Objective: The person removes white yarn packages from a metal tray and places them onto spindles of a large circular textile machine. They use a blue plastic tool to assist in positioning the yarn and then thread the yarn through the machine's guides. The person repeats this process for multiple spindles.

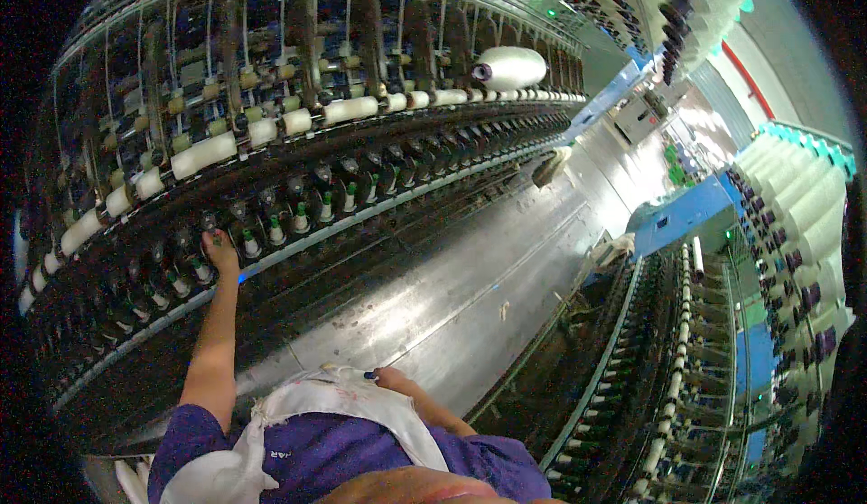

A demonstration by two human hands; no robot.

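While my left hand (219, 249) reaches fingers-together to the spindle row (298, 215), my right hand (390, 378) pinches the white apron pouch (334, 396)

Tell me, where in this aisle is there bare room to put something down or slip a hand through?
The grey floor between the two spinning frames is mostly bare, apart from a few bits of fluff. The left frame's spindle row, where the left hand reaches, is packed tight with bobbins. The right frame is equally crowded. The right hand rests at the white apron.
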